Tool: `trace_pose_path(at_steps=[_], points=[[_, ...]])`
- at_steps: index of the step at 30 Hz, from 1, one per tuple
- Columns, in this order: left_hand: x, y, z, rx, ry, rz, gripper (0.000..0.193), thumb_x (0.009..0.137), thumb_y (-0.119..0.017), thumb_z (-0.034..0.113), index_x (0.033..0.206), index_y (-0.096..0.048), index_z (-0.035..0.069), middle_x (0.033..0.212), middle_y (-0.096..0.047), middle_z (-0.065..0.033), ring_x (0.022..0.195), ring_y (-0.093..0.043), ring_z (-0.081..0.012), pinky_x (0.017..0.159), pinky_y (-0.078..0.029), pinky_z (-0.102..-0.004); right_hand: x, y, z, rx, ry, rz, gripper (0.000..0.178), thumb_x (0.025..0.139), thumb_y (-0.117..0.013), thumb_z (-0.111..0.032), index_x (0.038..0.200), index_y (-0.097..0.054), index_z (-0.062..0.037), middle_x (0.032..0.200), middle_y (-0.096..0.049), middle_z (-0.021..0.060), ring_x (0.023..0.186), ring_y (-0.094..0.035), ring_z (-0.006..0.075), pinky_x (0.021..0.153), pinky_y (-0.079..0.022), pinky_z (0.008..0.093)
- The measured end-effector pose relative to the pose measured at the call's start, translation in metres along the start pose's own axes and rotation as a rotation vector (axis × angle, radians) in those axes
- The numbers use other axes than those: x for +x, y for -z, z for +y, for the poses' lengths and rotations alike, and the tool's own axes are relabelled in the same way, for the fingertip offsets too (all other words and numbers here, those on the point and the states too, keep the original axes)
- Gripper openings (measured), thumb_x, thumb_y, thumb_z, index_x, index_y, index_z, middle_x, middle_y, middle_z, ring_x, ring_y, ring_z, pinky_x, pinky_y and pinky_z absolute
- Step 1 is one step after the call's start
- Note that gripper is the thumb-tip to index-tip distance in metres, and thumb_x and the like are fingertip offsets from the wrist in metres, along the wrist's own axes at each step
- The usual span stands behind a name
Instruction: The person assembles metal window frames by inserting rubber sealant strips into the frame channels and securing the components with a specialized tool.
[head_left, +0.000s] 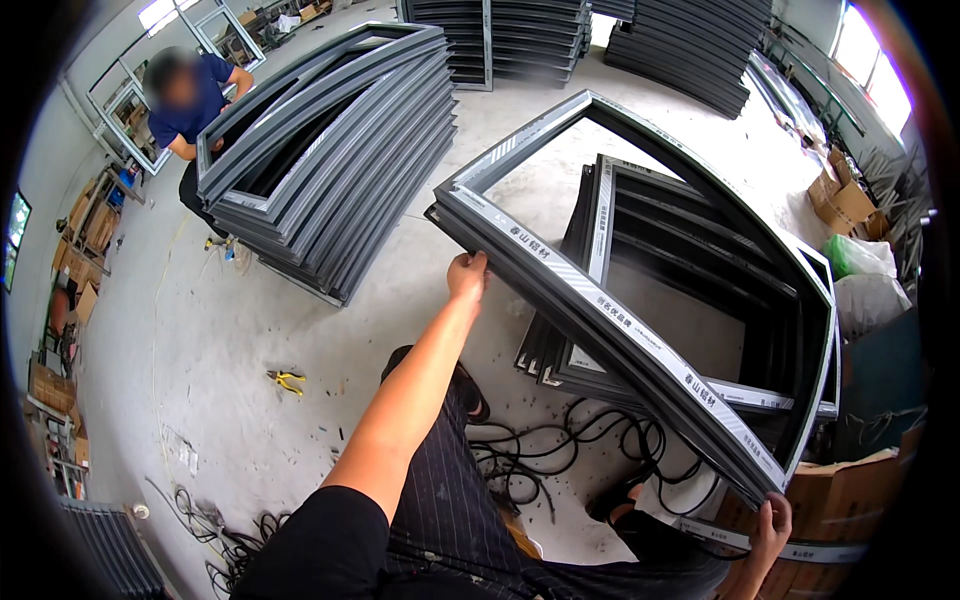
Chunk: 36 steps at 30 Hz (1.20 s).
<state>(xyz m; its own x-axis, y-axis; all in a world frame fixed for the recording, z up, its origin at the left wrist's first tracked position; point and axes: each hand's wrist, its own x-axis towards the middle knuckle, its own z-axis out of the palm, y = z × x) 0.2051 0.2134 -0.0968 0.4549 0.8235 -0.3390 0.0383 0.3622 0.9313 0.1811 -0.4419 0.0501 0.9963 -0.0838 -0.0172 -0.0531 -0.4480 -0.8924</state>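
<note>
A dark grey metal window frame (620,322) with printed white protective tape and one curved side spans the space before me, tilted. My left hand (467,276) is closed on its long near bar, close to the left corner. At the lower right, my right hand (771,526) grips the same bar by its other corner; part of that hand is hidden behind the frame. Beneath and beyond the held frame, a low pile of similar frames (602,225) lies on the floor, partly covered by it. Whether the held frame touches the pile I cannot tell.
A tall stack of frames (350,175) stands at the far left, with a person (190,100) beside it. Yellow-handled pliers (287,381) lie on the floor. Black cables (560,440) coil near my feet. Cardboard boxes (840,192) sit at the right.
</note>
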Motion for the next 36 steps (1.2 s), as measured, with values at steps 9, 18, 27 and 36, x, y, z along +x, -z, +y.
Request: trace_pose_path(at_steps=[9, 18, 27, 36], points=[[-0.037, 0.007, -0.001, -0.213, 0.232, -0.265, 0.020, 0.090, -0.068, 0.020, 0.092, -0.055, 0.005, 0.076, -0.061, -0.0052, 0.069, -0.060, -0.0155, 0.060, -0.051, -0.0283, 0.005, -0.013, 0.007, -0.555, 0.258, 0.023, 0.020, 0.092, -0.061, -0.011, 0.079, -0.055, 0.0027, 0.066, -0.045, -0.0001, 0.064, -0.040, 0.0067, 0.056, -0.034, 0.0243], [-0.050, -0.002, 0.002, 0.053, 0.222, -0.273, 0.023, 0.090, -0.068, 0.025, 0.094, -0.058, 0.005, 0.078, -0.064, -0.0047, 0.070, -0.062, -0.0136, 0.060, -0.051, -0.0276, -0.004, 0.002, 0.007, -0.216, 0.192, -0.088, 0.019, 0.094, -0.060, -0.013, 0.083, -0.055, 0.0019, 0.067, -0.045, -0.0010, 0.063, -0.038, 0.0068, 0.056, -0.032, 0.0239], [-0.050, -0.005, -0.003, 0.102, 0.188, -0.301, 0.025, 0.091, -0.065, 0.029, 0.089, -0.061, 0.004, 0.072, -0.066, -0.0060, 0.060, -0.062, -0.0140, 0.054, -0.048, -0.0269, 0.020, -0.020, 0.031, -0.604, 0.447, 0.159, 0.016, 0.094, -0.058, -0.013, 0.093, -0.062, 0.0024, 0.080, -0.060, 0.0131, 0.074, -0.057, 0.0218, 0.071, -0.046, 0.0329], [-0.001, 0.025, 0.012, 0.133, 0.386, -0.275, 0.037, 0.084, -0.071, 0.044, 0.090, -0.063, 0.008, 0.077, -0.067, -0.0021, 0.066, -0.063, -0.0128, 0.056, -0.049, -0.0264, 0.026, -0.008, 0.045, -0.209, 0.249, 0.033, 0.006, 0.083, -0.068, 0.000, 0.087, -0.063, -0.0002, 0.090, -0.053, 0.0019, 0.079, -0.052, 0.0101, 0.069, -0.041, 0.0212]])
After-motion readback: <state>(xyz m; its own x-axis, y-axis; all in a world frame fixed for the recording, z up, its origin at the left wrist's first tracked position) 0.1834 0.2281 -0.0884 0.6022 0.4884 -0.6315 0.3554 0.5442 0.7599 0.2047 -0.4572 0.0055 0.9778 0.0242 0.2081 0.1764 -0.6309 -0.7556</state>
